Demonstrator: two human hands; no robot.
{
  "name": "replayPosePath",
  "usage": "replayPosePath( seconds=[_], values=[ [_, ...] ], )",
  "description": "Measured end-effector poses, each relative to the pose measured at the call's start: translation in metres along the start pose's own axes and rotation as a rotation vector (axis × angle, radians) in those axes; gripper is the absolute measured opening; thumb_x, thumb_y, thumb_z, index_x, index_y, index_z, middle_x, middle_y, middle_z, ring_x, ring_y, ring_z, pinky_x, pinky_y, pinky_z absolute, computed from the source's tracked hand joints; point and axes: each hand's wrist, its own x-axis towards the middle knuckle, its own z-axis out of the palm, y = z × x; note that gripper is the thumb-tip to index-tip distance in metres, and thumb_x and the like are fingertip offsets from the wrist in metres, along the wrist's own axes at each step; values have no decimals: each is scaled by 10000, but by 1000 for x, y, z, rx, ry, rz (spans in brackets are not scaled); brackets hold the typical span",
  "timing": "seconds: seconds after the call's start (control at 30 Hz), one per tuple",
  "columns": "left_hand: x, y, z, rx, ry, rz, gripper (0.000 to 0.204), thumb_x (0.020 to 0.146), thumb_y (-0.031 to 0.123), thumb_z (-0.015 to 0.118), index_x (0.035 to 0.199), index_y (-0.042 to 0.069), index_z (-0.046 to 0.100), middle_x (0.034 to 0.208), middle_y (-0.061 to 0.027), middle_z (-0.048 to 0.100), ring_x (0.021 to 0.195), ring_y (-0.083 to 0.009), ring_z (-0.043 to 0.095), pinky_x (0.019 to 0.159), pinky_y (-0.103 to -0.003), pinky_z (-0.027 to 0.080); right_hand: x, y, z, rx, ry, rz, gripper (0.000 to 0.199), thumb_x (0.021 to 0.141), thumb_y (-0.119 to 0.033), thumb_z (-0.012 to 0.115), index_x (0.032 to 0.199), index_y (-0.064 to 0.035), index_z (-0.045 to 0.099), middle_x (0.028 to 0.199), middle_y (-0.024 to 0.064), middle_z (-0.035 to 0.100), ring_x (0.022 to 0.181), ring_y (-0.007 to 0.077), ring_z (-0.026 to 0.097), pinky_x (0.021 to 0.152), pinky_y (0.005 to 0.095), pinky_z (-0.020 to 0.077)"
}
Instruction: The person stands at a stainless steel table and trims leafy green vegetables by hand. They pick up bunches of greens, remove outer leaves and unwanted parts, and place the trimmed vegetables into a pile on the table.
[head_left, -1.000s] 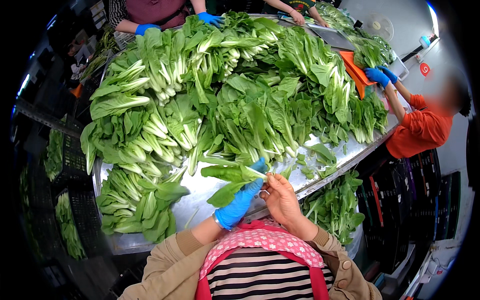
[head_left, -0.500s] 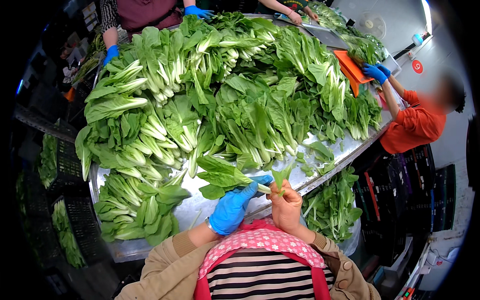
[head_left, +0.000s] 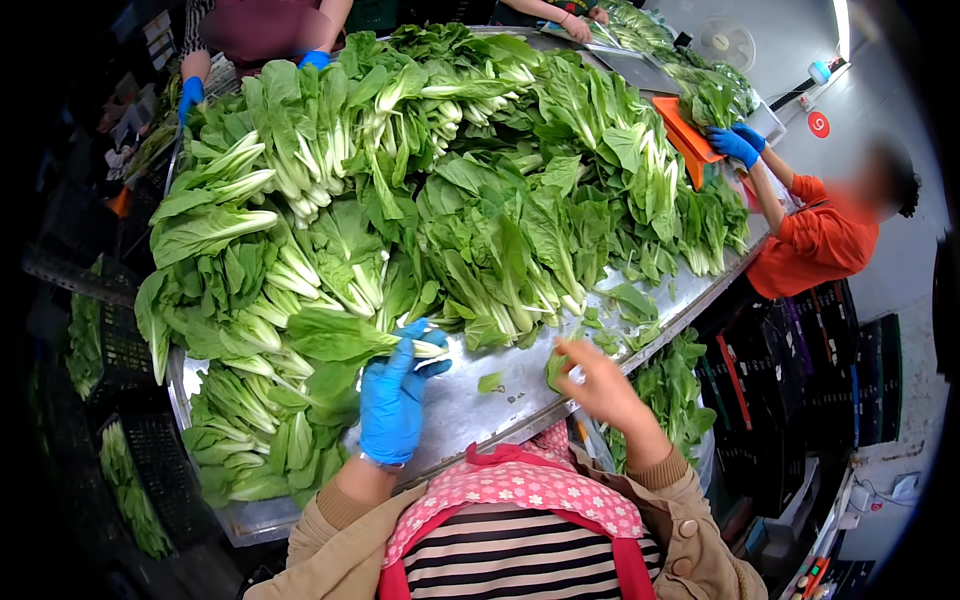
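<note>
My left hand (head_left: pixel 392 405), in a blue glove, is closed round the pale stem of a leafy green bok choy (head_left: pixel 340 336). Its leaves point left, over the bunches lying on that side. My bare right hand (head_left: pixel 606 387) is over the near edge of the metal table (head_left: pixel 462 395), fingers apart and partly extended. A loose green leaf (head_left: pixel 553 368) is right by its fingertips; whether they touch is hard to tell. Between my hands, a small torn leaf piece (head_left: pixel 490 383) lies on the metal.
A big heap of bok choy (head_left: pixel 500 220) covers most of the table. Across it works a person in blue gloves; at the right, a person in orange (head_left: pixel 820 235) handles greens by an orange tray (head_left: pixel 688 135). Black crates (head_left: pixel 780 380) stand at the right, more crates (head_left: pixel 150 480) at the left.
My left hand has moved left and away from me with the bok choy. My right hand has parted from it, its fingers spreading and the torn leaf leaving its grip.
</note>
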Motion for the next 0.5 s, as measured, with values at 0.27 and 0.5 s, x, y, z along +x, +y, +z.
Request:
replayPosePath(
  seconds=[0.27,0.5],
  values=[
    [-7,-19,1,-43,-69,-108,216,860,107,521,1039,-11,549,923,-118,604,838,-199,592,750,-364,512,64,99,-1,-329,423,-3,187,753,-134,659,885,-2,650,863,133,596,832,282,554,751,346,434],
    [-8,-30,11,-102,-192,-164,137,866,55,498,995,10,495,901,-105,586,863,-200,578,752,-357,505,41,55,-9,603,434,218,229,870,-191,563,908,28,620,883,78,622,770,143,568,724,272,435]
  ],
)
